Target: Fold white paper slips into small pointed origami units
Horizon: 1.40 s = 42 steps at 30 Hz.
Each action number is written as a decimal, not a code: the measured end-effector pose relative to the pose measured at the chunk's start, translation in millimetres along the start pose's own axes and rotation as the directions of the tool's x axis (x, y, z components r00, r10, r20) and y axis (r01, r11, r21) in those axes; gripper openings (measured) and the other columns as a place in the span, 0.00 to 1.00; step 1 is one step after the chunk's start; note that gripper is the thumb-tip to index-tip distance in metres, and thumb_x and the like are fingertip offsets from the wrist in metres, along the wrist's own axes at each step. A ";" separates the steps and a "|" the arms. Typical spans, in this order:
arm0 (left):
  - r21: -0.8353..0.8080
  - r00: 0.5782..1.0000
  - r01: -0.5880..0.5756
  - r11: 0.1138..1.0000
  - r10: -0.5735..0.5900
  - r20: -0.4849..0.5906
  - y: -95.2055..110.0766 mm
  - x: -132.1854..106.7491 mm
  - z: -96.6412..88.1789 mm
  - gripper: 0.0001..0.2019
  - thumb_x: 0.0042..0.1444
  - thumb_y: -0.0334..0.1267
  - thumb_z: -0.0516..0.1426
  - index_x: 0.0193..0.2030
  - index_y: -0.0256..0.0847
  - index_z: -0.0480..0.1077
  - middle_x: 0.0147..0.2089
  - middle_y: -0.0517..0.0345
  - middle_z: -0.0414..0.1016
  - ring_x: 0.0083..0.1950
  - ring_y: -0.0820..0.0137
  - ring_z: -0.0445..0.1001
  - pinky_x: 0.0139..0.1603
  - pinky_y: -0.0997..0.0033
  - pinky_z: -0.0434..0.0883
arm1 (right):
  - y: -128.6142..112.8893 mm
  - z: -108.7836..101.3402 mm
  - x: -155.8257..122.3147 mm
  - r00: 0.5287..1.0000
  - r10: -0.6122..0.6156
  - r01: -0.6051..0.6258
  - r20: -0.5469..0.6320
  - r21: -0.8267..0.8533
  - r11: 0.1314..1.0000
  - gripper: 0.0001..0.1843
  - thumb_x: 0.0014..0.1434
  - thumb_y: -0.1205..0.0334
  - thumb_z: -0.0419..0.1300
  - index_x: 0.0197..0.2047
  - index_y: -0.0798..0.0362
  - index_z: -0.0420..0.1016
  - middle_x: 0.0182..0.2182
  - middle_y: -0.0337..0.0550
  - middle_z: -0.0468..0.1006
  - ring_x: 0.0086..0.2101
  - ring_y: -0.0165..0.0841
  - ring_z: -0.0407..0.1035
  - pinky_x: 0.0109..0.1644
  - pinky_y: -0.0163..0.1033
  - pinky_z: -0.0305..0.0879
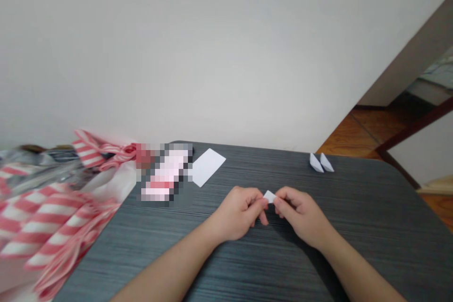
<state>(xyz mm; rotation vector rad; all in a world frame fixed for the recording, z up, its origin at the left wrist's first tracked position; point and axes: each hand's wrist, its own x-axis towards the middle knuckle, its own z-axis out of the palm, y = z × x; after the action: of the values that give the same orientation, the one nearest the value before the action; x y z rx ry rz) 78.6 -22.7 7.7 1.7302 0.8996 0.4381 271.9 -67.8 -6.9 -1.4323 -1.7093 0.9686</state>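
Note:
Between my two hands is a small folded piece of white paper (269,196), held just above the dark table (226,264). My left hand (242,211) pinches its left edge between thumb and forefinger. On the opposite side, my right hand (299,211) grips the right edge the same way. The fingertips cover part of the paper, so its full shape is hidden. Two small folded white paper pieces (321,163), pointed at their ends, stand side by side near the table's far right edge. A flat white sheet of paper (208,167) lies at the back left.
A blurred-out phone-like object (164,174) lies left of the sheet. Red-and-white striped cloth (53,217) and clear plastic are piled beyond the table's left edge. A pale wall (226,56) rises behind the table. Wooden floor (347,134) shows at the right.

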 end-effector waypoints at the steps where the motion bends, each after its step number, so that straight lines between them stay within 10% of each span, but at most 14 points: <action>1: 0.000 1.000 0.000 1.000 0.000 0.001 -0.3 -0.1 0.1 0.19 0.65 0.44 0.51 0.27 0.37 0.73 0.22 0.59 0.75 0.20 0.77 0.65 0.22 0.80 0.61 | 0.5 0.1 -0.1 1.000 -0.001 0.001 0.007 0.010 1.000 0.12 0.64 0.62 0.54 0.28 0.52 0.70 0.23 0.36 0.71 0.26 0.29 0.64 0.32 0.34 0.59; 42: 0.023 0.994 -0.067 0.997 0.069 -0.080 -6.4 0.0 0.5 0.18 0.66 0.42 0.50 0.26 0.38 0.69 0.21 0.60 0.73 0.21 0.76 0.66 0.25 0.78 0.62 | -2.2 -5.0 -1.5 0.998 0.058 -0.056 -0.036 0.057 0.997 0.15 0.65 0.62 0.54 0.26 0.52 0.69 0.21 0.36 0.71 0.25 0.30 0.65 0.33 0.35 0.60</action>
<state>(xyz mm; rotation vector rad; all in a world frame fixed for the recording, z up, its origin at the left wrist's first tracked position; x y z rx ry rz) 76.6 -22.2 1.6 1.7761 0.9077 0.5491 275.5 -69.0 -2.7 -1.4611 -1.6094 1.0057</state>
